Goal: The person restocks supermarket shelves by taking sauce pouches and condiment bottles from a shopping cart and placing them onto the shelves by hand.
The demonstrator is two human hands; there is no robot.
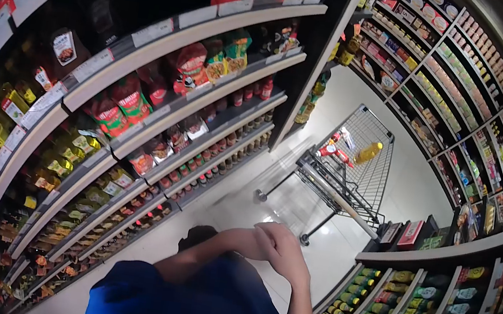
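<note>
My left hand (254, 245) and my right hand (287, 254) touch in front of my chest, above the blue shirt (207, 303). The fingers of my right hand are curled in against my left hand; whether anything is between them is hidden. My left fingers are mostly covered. Beyond my hands stands a wire shopping cart (372, 166), its handle (346, 211) towards me. In it lie a bottle of yellow oil (369, 153) and some red and white packages (336, 153).
A long shelf (219, 19) with red pouches (191, 68), bottles and jars runs along the left. Curved shelves of packaged goods (452, 82) rise at the back right. Rows of bottles (400, 304) fill the lower right shelf. Pale floor tiles (227, 198) lie between.
</note>
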